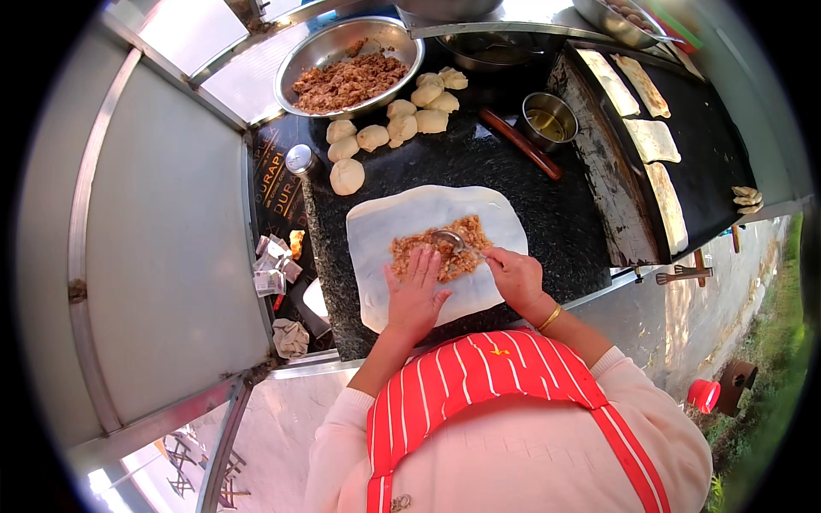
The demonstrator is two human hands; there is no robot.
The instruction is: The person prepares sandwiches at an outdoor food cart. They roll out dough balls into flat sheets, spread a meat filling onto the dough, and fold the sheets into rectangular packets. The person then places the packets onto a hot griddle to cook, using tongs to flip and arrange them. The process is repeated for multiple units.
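A thin stretched sheet of dough [365, 256] lies on the black speckled stone counter [558, 211]. Brown minced filling [465, 227] is spread over its middle in a rough rectangle. My right hand [518, 282] grips the handle of a metal spoon [450, 240], whose bowl rests on the filling. Flat against the filling's left lower part lies my left hand [415, 288], holding nothing, its fingers pointing away from me. Several dough balls [347, 177] sit beyond the sheet, beside a large steel bowl [349, 77] of the same kind of filling.
A red-brown rolling pin [519, 143] lies near a steel cup of oil [550, 122]. To the right, several flat filled breads [651, 141] rest on a black griddle [705, 147]. A metal-topped shaker [300, 159] stands at left, above banknotes [269, 272] and a crumpled cloth [290, 338].
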